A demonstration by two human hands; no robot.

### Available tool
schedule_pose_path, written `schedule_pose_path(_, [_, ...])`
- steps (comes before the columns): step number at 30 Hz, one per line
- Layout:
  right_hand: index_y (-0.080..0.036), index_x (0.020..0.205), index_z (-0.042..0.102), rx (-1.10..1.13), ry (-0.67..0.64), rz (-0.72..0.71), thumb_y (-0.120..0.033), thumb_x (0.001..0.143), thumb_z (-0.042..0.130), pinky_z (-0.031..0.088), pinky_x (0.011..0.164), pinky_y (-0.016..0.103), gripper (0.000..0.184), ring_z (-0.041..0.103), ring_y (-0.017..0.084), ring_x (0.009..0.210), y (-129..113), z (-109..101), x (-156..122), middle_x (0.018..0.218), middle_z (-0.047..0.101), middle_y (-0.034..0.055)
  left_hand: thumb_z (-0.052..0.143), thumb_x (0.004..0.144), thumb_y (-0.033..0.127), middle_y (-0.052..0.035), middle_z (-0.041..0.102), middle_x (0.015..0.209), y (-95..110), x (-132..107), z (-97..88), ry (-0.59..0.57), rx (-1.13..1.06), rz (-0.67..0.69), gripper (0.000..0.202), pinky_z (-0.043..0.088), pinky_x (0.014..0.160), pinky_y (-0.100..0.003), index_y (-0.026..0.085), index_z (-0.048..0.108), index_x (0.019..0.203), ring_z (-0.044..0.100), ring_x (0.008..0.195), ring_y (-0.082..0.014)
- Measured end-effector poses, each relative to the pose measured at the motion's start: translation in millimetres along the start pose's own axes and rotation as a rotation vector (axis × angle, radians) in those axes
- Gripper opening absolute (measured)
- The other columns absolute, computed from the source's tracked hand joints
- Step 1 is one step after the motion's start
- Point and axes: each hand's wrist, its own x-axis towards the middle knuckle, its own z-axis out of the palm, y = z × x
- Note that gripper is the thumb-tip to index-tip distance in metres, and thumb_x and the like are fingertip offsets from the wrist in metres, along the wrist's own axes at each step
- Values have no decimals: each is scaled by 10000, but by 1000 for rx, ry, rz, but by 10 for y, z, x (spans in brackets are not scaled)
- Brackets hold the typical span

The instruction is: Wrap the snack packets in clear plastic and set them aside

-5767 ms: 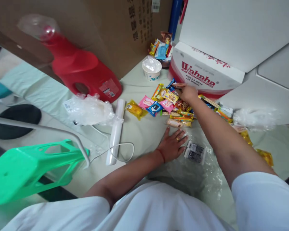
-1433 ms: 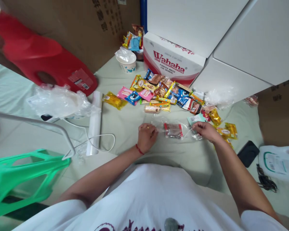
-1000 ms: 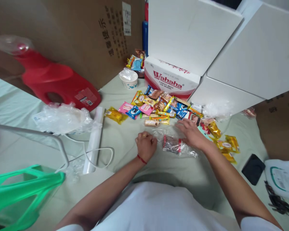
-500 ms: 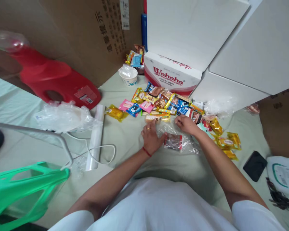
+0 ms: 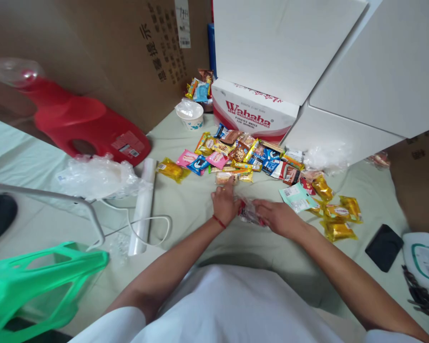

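I see the packet (image 5: 250, 213) crosswise between left hand (image 5: 226, 205) and right hand (image 5: 280, 219), each gripping one end.

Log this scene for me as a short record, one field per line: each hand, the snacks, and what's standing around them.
Left hand: at the left end of a red-ended packet
Right hand: at that packet's right end
Grip: partly hidden
Snack pile: mixed wrappers, beyond the hands, in front of the Wahaha box
Right of pile: green pouch, yellow packs
Cup: left of the box, clear plastic in it
Red bottle: at left, before a brown carton
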Motion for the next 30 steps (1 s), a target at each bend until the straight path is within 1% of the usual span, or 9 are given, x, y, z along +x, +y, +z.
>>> schedule_pose_path(2, [-223,1205,703,-75,-61,-14,-207,1062,409,569,878,344,327,718,217,1059,-76,146,-60,1491,612,93,633,840,235,-111,742,1122,-35,18,-12,-22,-34,49,687,416,905,-447,226,522,1518,591,1089,-331])
schedule_pose_path(5, [-206,1139,724,-133,-62,1,-232,1061,445,577,859,362,291,723,223,1019,-113,365,-151,1524,585,98,612,839,199,-98,722,1018,-121,30,-79,-54,-108,148,358,433,951,-450,236,772,1157,576,1098,-308])
schedule_pose_path(8, [-216,1144,729,-124,36,20,-194,1045,472,567,909,392,276,685,247,1141,-98,536,-252,1550,562,81,622,793,169,-97,682,983,-199,17,-240,-79,-177,191,206,468,958,-411,200,788,910,591,1050,-271])
schedule_pose_path(13, [-232,1190,750,-59,138,36,-35,967,466,547,922,408,411,651,252,1158,-87,716,-341,1564,549,55,560,804,163,-11,653,728,-85,-48,-522,-389,-341,103,136,481,694,-295,189,691,834,615,714,-182])
schedule_pose_path(17, [-234,1125,771,38,205,89,-42,966,455,546,889,414,403,667,246,1066,-151,790,-336,1585,525,44,510,865,168,-5,720,754,204,-123,-438,-524,-625,-93,209,504,628,-264,179,681,985,664,663,-163])
schedule_pose_path(20, [-243,1234,732,176,263,61,-135,987,505,528,998,440,352,640,263,1202,-209,795,-383,1612,490,64,483,900,123,-50,760,928,350,-209,-255,-403,-501,-24,271,560,796,-307,189,727,998,707,862,-186])
schedule_pose_path(23, [-250,1331,664,334,402,87,-229,1020,510,511,1063,406,348,625,234,1266,-203,787,-492,1457,632,88,534,946,165,-85,722,1092,394,-309,-120,-219,-186,148,263,538,911,-351,240,773,1023,649,1081,-237])
schedule_pose_path(27, [-208,1295,652,117,720,598,-357,1016,529,486,1048,494,340,603,297,1207,-87,823,-603,1287,680,140,625,959,335,-100,642,1104,377,-375,-57,-97,2,160,255,517,891,-379,274,740,1178,579,1093,-272])
schedule_pose_path(30, [-170,1253,666,-72,638,844,-423,935,633,469,987,574,407,514,382,1208,-50,866,-603,1322,617,198,741,867,421,-137,607,1210,339,-355,-35,-15,44,75,449,480,949,-455,213,674,1259,533,1144,-321])
